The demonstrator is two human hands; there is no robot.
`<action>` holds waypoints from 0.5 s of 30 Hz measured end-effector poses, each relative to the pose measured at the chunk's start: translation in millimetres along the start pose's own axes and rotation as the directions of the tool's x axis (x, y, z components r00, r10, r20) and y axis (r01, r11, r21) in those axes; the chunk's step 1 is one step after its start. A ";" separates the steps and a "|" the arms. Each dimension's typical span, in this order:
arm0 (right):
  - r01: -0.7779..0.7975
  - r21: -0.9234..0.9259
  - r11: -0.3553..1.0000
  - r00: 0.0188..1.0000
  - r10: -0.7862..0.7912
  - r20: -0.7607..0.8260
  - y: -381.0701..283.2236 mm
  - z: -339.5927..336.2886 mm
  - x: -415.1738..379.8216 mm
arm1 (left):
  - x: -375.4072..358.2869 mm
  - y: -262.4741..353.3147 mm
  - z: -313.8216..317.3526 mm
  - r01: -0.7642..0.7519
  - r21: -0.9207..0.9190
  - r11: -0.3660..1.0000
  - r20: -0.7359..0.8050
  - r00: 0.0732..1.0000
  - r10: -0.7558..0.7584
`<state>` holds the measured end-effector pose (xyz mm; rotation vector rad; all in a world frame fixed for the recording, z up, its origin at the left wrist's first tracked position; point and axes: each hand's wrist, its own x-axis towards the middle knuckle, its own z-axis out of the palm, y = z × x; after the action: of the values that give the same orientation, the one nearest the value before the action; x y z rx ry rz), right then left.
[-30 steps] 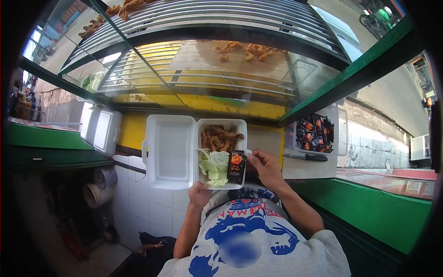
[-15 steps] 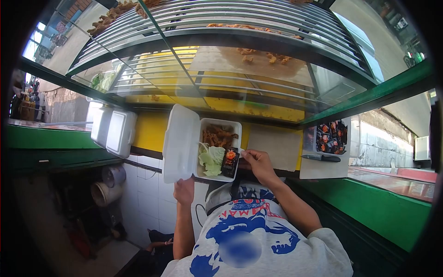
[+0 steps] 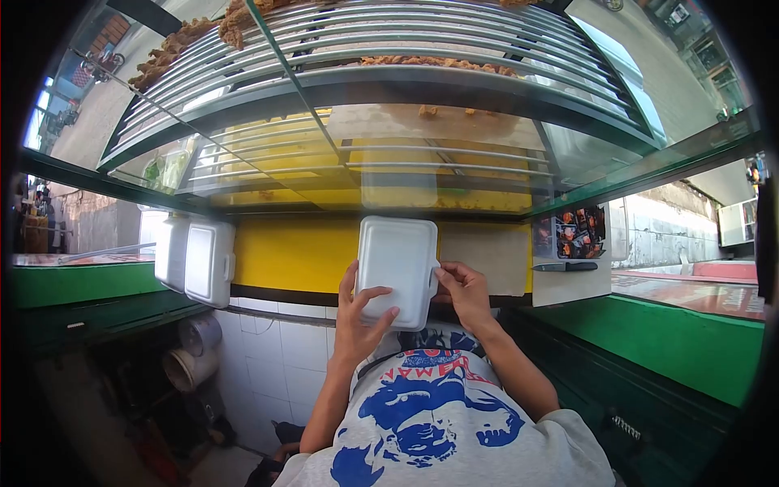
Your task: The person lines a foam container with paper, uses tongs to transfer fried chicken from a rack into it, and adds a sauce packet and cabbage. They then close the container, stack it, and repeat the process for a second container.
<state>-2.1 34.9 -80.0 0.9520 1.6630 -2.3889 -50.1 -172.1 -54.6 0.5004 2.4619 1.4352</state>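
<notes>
A white foam takeaway box (image 3: 398, 264) sits closed at the front edge of the yellow counter, its contents hidden under the lid. My left hand (image 3: 357, 325) lies at its lower left, fingers spread, with some fingertips resting on the lid. At the right edge, the fingers of my right hand (image 3: 462, 294) pinch the closing tab of the box.
Stacked foam boxes (image 3: 208, 264) stand to the left. On the right are a tub of sauce sachets (image 3: 580, 231), a knife (image 3: 565, 266) and a brown board (image 3: 484, 258). A glass case with metal racks (image 3: 389, 85) and fried pieces (image 3: 438, 63) rises ahead.
The box lid has swung over from the left and now covers the fried food, cabbage and black sachet. My left hand has moved up onto the lid; my right stays at the right edge.
</notes>
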 end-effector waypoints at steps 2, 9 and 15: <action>-0.006 0.029 1.000 1.000 0.006 -0.002 -0.6 -1.2 2.8 | 1.6 -1.7 -0.3 0.003 0.036 0.999 0.008 1.000 -0.004; -0.020 0.078 0.997 1.000 0.020 0.004 0.0 -3.1 -0.1 | 6.8 4.6 -3.6 -0.015 0.038 0.999 0.027 1.000 0.014; -0.063 0.145 0.987 0.997 0.056 0.052 6.5 -12.1 -1.5 | 7.3 10.5 -2.2 -0.016 0.030 0.999 0.040 0.999 0.015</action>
<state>7.0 42.3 -87.2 0.9426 1.4381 -2.5017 -55.8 -166.1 -44.7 0.5508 2.4573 1.3815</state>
